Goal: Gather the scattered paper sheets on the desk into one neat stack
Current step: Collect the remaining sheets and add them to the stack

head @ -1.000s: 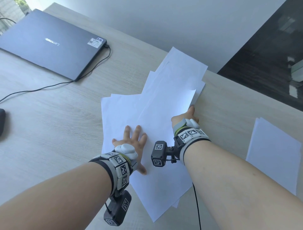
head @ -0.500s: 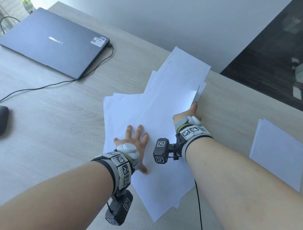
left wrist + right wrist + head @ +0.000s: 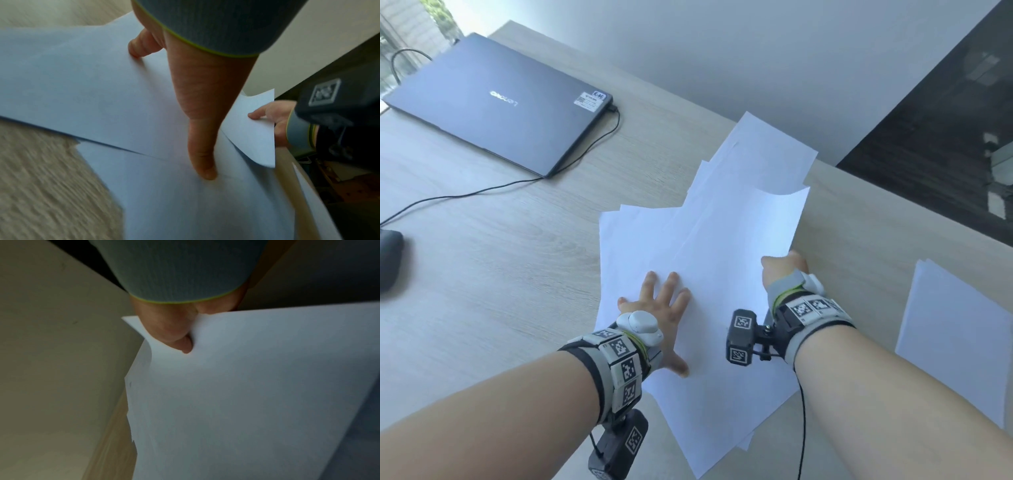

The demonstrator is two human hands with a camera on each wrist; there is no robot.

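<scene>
Two hands on one fanned pile of paper sheets (image 3: pixel 709 240) mid-tabletop (image 3: pixel 500 274): left hand (image 3: pixel 657 308) pressing flat with fingers spread, right hand (image 3: pixel 786 270) pinching the top sheet's lifted edge. The right wrist view shows that thumb (image 3: pixel 172 332) clamped on paper. One separate stack (image 3: pixel 959 342) sits right; one closed laptop (image 3: pixel 496 99), white wall behind.

left hand (image 3: pixel 197 100) flat on paper sheets (image 3: pixel 86 91), blurred

Closed laptop (image 3: pixel 496 102), cable (image 3: pixel 482 192), mouse (image 3: pixel 390 257)
</scene>
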